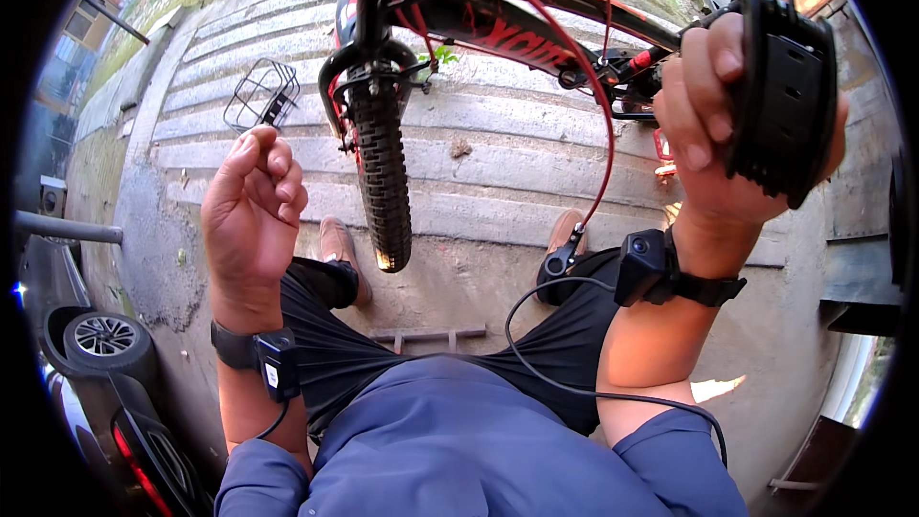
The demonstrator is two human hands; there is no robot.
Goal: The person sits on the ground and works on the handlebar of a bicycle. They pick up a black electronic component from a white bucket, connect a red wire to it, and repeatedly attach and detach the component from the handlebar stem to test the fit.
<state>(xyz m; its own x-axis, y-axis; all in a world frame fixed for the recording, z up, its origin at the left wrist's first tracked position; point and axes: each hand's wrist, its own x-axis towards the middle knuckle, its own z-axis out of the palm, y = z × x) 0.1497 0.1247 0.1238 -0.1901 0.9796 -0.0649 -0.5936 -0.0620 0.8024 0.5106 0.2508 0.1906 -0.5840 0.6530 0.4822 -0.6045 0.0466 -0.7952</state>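
Note:
My right hand (708, 105) is raised at the right, its fingers wrapped round a black slotted plastic part (787, 96) with a curved body and a ribbed edge. Much of that part's far side is hidden. At the left, my left hand (254, 187) is held palm up with fingers curled and thumb against the index finger. Whether anything small sits in that pinch cannot be made out. Ahead of me stands a black and red bicycle (507, 24). Its knobby front tyre (381, 163) points toward me, between my hands.
A black wire basket (263, 94) lies on the slatted paving beyond my left hand. From the bicycle a red cable (609, 124) hangs down near my right shoe (565, 235). A parked car's wheel (107, 337) and a grey pipe (69, 227) are at the left.

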